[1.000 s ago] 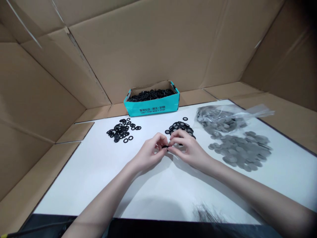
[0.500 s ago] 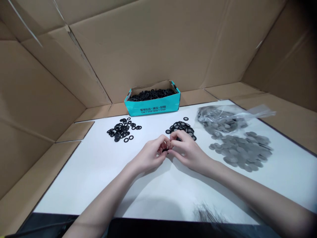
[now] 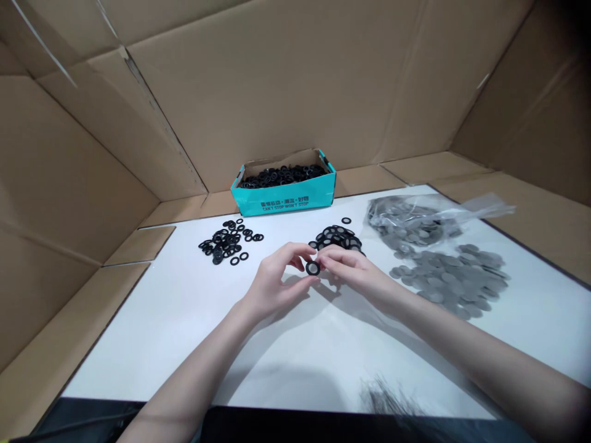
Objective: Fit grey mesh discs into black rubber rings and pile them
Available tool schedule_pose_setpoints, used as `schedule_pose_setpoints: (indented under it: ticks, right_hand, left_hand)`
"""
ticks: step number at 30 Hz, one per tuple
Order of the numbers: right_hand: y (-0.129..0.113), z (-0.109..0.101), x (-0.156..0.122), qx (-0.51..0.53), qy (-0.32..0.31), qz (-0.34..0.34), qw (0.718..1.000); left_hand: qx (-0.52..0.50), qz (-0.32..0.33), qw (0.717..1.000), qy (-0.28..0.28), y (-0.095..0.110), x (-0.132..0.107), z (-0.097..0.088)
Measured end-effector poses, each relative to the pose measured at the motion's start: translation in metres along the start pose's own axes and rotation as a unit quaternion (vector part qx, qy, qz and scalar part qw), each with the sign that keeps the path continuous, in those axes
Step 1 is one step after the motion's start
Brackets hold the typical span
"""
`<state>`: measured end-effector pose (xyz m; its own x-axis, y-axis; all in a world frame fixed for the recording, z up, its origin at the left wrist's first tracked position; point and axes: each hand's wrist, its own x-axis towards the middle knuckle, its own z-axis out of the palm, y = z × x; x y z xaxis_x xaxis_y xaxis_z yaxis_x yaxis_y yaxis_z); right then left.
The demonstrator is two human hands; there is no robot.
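Observation:
Between my two hands, above the white tabletop, a black rubber ring washer with a grey mesh disc in its middle faces me. My left hand curls round its left side, with the thumb at its lower edge and the fingers behind and above. The fingers of my right hand pinch it at its right edge. Just behind my right hand lies a pile of black rings with grey centres, partly hidden by the fingers. Loose black rubber rings form another pile to the left.
A turquoise cardboard box full of black rings stands at the back. On the right, a clear plastic bag of grey discs lies behind a spread heap of loose grey mesh discs. Cardboard walls enclose the white table.
The washer has been tilted up, so its grey centre now shows. My left fingers have spread wider apart, and my right fingers have drawn together at the washer's edge.

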<state>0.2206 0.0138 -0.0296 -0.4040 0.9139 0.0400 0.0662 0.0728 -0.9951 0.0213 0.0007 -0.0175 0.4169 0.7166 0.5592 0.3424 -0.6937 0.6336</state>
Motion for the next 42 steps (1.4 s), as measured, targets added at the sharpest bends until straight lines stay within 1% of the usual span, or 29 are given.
schedule_pose_setpoints:
  ticks: [2,4,7,9,15,21,29,32,38,40,42]
  right_hand:
    - [-0.002,0.001,-0.001,0.043,-0.007,0.043,0.998]
    - [-0.004,0.003,-0.002,0.063,-0.017,0.065,0.996]
    - [-0.007,0.005,-0.003,0.057,-0.032,0.092,0.994]
    - [-0.008,0.006,-0.003,0.052,-0.037,0.099,0.993]
    - [-0.008,0.005,-0.003,0.051,-0.038,0.081,0.995]
    - [-0.003,0.003,-0.002,0.015,-0.058,0.061,0.996]
    - [0.003,0.003,-0.001,0.003,-0.082,0.028,0.996]
    - [0.001,0.002,-0.001,-0.003,-0.076,0.018,0.997]
    - [-0.002,0.001,-0.002,-0.004,-0.062,0.031,0.998]
    - [-0.001,0.002,-0.001,-0.007,-0.06,0.019,0.998]
    - [0.0,0.002,0.0,-0.025,-0.052,-0.008,0.998]
  left_hand:
    - [0.013,0.014,1.0,0.009,0.0,0.0,0.001]
    - [0.021,0.027,0.999,0.011,0.001,0.0,0.003]
    - [0.032,0.041,0.998,0.016,0.002,0.0,0.005]
    - [0.039,0.053,0.998,0.02,0.003,0.0,0.006]
    - [0.066,0.088,0.994,0.023,0.004,0.0,0.008]
    - [0.062,0.095,0.993,0.011,0.003,-0.002,0.008]
    - [0.061,0.107,0.992,0.008,0.001,-0.002,0.009]
    - [0.065,0.114,0.991,0.0,0.0,-0.002,0.007]
    - [0.061,0.118,0.991,-0.024,-0.001,-0.001,0.003]
    - [0.061,0.116,0.991,-0.034,-0.001,0.0,0.002]
    - [0.065,0.109,0.991,-0.047,0.0,0.0,0.001]
